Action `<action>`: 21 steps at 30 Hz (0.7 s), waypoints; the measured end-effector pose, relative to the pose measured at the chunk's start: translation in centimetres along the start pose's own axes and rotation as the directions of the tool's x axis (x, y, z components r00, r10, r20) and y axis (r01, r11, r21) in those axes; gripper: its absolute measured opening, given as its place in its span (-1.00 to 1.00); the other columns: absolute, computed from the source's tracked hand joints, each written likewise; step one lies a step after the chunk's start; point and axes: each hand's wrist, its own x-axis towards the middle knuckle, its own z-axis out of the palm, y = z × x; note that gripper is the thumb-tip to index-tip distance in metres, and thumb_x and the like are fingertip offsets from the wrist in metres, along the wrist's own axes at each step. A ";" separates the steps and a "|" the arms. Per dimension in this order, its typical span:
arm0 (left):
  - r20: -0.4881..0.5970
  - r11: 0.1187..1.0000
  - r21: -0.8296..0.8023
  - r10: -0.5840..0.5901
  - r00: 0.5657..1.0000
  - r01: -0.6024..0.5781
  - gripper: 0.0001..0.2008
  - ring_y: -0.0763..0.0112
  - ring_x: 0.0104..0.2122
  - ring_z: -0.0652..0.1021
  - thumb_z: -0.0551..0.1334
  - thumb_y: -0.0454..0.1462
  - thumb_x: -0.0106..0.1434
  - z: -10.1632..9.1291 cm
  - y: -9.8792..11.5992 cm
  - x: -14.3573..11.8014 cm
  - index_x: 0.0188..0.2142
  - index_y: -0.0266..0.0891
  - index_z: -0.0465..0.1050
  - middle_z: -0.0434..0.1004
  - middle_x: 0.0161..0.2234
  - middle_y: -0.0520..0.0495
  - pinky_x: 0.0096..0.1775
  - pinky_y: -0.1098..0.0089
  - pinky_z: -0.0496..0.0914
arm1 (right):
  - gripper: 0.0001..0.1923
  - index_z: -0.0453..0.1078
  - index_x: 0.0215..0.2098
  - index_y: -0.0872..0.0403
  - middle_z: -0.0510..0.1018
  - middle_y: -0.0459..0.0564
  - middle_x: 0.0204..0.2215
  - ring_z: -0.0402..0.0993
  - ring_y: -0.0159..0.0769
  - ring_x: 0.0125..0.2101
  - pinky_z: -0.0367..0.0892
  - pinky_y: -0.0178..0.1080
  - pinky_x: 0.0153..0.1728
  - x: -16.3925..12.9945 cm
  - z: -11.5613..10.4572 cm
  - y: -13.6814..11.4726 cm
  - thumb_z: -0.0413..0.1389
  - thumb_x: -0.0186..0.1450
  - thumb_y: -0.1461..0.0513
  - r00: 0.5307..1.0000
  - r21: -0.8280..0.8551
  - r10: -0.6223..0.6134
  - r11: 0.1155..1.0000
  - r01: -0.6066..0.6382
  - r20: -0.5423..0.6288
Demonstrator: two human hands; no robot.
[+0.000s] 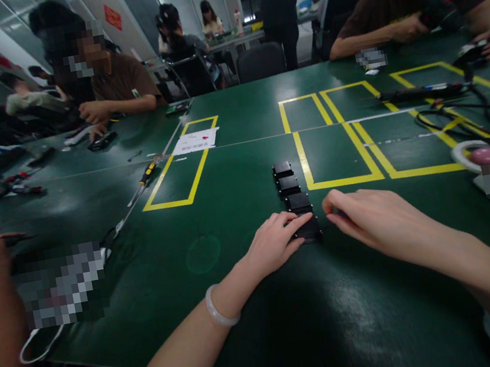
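Where left hand [279,242] covers it, nearest black box [309,229] half hidden.

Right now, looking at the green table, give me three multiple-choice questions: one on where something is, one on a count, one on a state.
1. Where does the row of small black blocks lie?
A. Just left of a yellow taped rectangle
B. On the white paper
C. At the far table edge

2. How many black blocks are in the row?
A. Two
B. Four
C. Seven

3. How does the left hand stand?
A. Raised clear of the table
B. Holding a screwdriver
C. Fingers resting on the nearest block

Answers: 1 A, the row runs alongside the rectangle's left tape line. 2 B, four blocks show in line. 3 C, its fingers lie across the nearest block, while the right hand rests just beside it.
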 end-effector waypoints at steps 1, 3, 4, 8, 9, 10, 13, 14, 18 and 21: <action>0.000 1.000 -0.001 0.001 1.000 -0.001 -0.49 0.27 -0.02 0.37 0.12 -0.21 0.37 0.0 0.0 0.0 0.27 0.00 0.03 0.29 0.05 -0.10 -0.01 0.21 0.35 | -0.87 0.22 -0.23 0.04 0.49 -0.10 -0.48 0.43 -0.32 -0.51 0.14 -0.29 -0.51 0.0 0.0 0.0 -0.12 0.38 0.19 1.000 0.017 -0.006 1.000 0.007 -0.008; 0.000 1.000 -0.002 0.001 1.000 -0.001 -0.49 0.26 -0.02 0.37 0.12 -0.21 0.36 0.0 0.0 0.0 0.26 0.00 0.04 0.29 0.05 -0.10 -0.01 0.21 0.35 | -0.88 0.21 -0.20 0.04 0.50 -0.09 -0.44 0.44 -0.32 -0.48 0.15 -0.29 -0.49 0.0 -0.1 -0.1 -0.11 0.36 0.21 1.000 0.035 -0.011 0.999 0.012 -0.021; 0.002 1.000 -0.003 0.001 1.000 -0.001 -0.49 0.26 -0.02 0.37 0.12 -0.21 0.36 0.0 0.0 0.0 0.26 0.00 0.04 0.29 0.04 -0.10 -0.01 0.21 0.35 | -0.88 0.21 -0.20 0.04 0.50 -0.09 -0.43 0.44 -0.32 -0.47 0.16 -0.29 -0.48 0.0 -0.1 -0.1 -0.11 0.37 0.20 1.000 0.034 -0.010 0.999 0.011 -0.023; 0.007 1.000 0.003 -0.004 1.000 0.004 -0.48 0.26 -0.03 0.37 0.13 -0.21 0.36 -0.1 0.0 0.0 0.26 -0.02 0.03 0.29 0.04 -0.11 -0.02 0.21 0.36 | -0.80 0.22 -0.29 0.04 0.48 -0.09 -0.52 0.42 -0.28 -0.52 0.14 -0.28 -0.50 0.1 0.0 -0.2 -0.13 0.40 0.12 1.000 -0.030 0.012 0.999 -0.013 -0.011; 0.008 1.000 0.005 -0.005 1.000 0.005 -0.48 0.26 -0.03 0.37 0.14 -0.21 0.36 -0.1 0.0 0.0 0.26 -0.02 0.04 0.29 0.05 -0.11 -0.02 0.22 0.36 | -0.78 0.22 -0.31 0.03 0.47 -0.09 -0.54 0.41 -0.28 -0.53 0.13 -0.28 -0.51 0.1 0.1 -0.1 -0.13 0.40 0.11 1.000 -0.045 0.015 0.999 -0.015 -0.002; 0.009 1.000 0.006 -0.004 1.000 0.004 -0.48 0.27 -0.02 0.37 0.14 -0.21 0.36 -0.1 0.1 0.1 0.26 -0.02 0.04 0.29 0.05 -0.10 -0.01 0.22 0.35 | -0.79 0.22 -0.31 0.03 0.46 -0.10 -0.55 0.41 -0.28 -0.54 0.12 -0.28 -0.51 0.1 0.1 0.0 -0.13 0.40 0.12 1.000 -0.049 0.012 0.999 -0.011 0.005; 0.006 1.000 0.005 -0.002 1.000 0.002 -0.48 0.26 -0.01 0.37 0.14 -0.21 0.36 -0.1 0.1 0.0 0.26 -0.01 0.05 0.30 0.04 -0.10 0.00 0.21 0.35 | -0.86 0.22 -0.25 0.04 0.48 -0.09 -0.50 0.42 -0.30 -0.51 0.12 -0.30 -0.51 0.0 0.1 0.1 -0.13 0.38 0.19 1.000 -0.009 -0.019 1.000 0.019 -0.001; 0.005 1.000 0.003 -0.002 1.000 0.002 -0.48 0.26 -0.01 0.37 0.14 -0.21 0.36 -0.1 0.1 0.0 0.26 -0.01 0.04 0.30 0.04 -0.10 0.00 0.21 0.35 | -0.88 0.22 -0.23 0.04 0.49 -0.09 -0.47 0.43 -0.31 -0.50 0.13 -0.30 -0.50 0.0 0.0 0.1 -0.12 0.37 0.21 1.000 0.010 -0.028 1.000 0.028 -0.007; 0.001 1.000 0.002 -0.007 1.000 0.007 -0.48 0.26 -0.02 0.38 0.13 -0.20 0.36 -0.1 0.1 0.0 0.26 0.00 0.04 0.30 0.04 -0.10 -0.01 0.21 0.36 | -0.88 0.23 -0.24 0.03 0.50 -0.09 -0.45 0.44 -0.32 -0.48 0.15 -0.30 -0.48 0.0 -0.1 0.0 -0.11 0.37 0.19 0.999 0.024 -0.017 1.000 0.018 -0.034; -0.001 1.000 0.002 -0.007 1.000 0.007 -0.48 0.26 -0.03 0.38 0.13 -0.21 0.36 -0.1 0.1 0.0 0.26 -0.01 0.03 0.30 0.05 -0.10 -0.02 0.21 0.36 | -0.78 0.23 -0.30 0.04 0.50 -0.07 -0.50 0.43 -0.29 -0.50 0.14 -0.28 -0.47 0.2 0.0 -0.1 -0.13 0.39 0.11 0.998 -0.024 0.001 1.000 -0.003 -0.057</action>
